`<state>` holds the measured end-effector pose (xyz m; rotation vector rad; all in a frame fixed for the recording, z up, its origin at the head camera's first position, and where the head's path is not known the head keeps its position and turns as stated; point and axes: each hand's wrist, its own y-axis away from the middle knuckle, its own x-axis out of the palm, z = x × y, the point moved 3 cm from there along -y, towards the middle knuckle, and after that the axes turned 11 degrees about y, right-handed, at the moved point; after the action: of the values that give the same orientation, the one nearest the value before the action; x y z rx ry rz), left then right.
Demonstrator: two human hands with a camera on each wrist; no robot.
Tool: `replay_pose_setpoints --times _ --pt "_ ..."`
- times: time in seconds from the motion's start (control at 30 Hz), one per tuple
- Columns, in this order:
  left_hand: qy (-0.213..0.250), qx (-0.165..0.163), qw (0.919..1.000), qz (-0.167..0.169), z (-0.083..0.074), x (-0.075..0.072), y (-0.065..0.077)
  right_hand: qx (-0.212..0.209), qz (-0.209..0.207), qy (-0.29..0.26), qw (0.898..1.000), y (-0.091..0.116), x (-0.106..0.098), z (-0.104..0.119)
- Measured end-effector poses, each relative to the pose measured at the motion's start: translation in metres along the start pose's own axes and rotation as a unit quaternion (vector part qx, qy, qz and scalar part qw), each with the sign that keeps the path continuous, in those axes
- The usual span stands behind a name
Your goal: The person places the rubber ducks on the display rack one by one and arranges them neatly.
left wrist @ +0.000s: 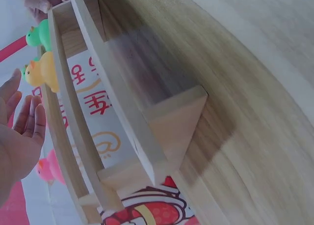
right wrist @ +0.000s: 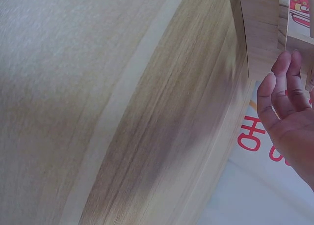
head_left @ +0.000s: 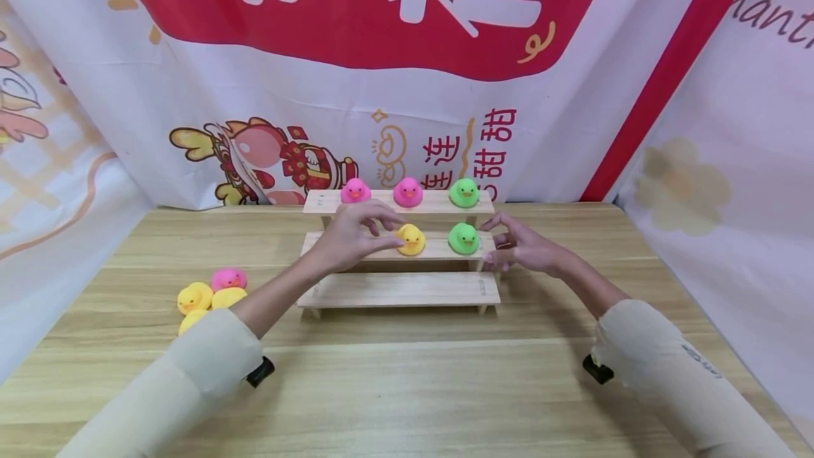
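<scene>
A three-tier wooden stand [head_left: 399,291] stands on the table. My left hand [head_left: 352,235] is at its middle tier, thumb and fingers parted, the thumb right at a yellow rubber duck [head_left: 411,240]. In the left wrist view a gap shows between the fingers [left wrist: 34,118] and that duck [left wrist: 43,71]. To its right sits a green rubber duck [head_left: 463,239]. On the top tier are two pink ducks [head_left: 408,192] and another green duck [head_left: 464,193]. My right hand [head_left: 524,249] is at the stand's right end, its loosely bent fingertips [right wrist: 282,63] right at the wood.
Left of the stand, several loose yellow ducks [head_left: 194,297] and a pink duck [head_left: 229,279] lie grouped on the wooden table [head_left: 407,394], partly behind the left sleeve [head_left: 210,359]. A printed cloth [head_left: 305,83] hangs close behind the stand.
</scene>
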<state>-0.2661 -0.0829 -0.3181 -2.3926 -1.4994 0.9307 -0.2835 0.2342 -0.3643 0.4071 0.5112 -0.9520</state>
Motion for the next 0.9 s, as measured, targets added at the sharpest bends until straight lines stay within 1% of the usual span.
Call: replay_pose_setpoints --times 0.2,0.43,0.53,0.67,0.8,0.9 --pt "-0.019 -0.008 0.9997 -0.012 -0.001 -0.018 0.013 0.003 0.000 -0.003 1.000 -0.001 0.000 -0.001" --pt "-0.067 -0.038 0.9969 -0.012 -0.003 -0.043 0.035 0.001 -0.003 0.004 1.000 -0.001 0.000 -0.002" --pt "-0.085 -0.037 0.9956 -0.013 -0.003 -0.055 0.046 0.000 -0.003 0.005 1.000 0.000 0.000 -0.002" --pt "-0.104 -0.028 0.9939 -0.025 -0.001 -0.070 0.059 -0.001 -0.004 0.006 1.000 -0.001 0.000 -0.003" --pt "-0.123 -0.038 0.9911 -0.035 0.000 -0.085 0.073 -0.001 -0.003 0.003 1.000 -0.001 0.000 -0.003" --pt "-0.141 -0.048 0.9882 -0.035 0.002 -0.096 0.083 0.001 -0.003 0.003 1.000 -0.002 0.000 -0.003"
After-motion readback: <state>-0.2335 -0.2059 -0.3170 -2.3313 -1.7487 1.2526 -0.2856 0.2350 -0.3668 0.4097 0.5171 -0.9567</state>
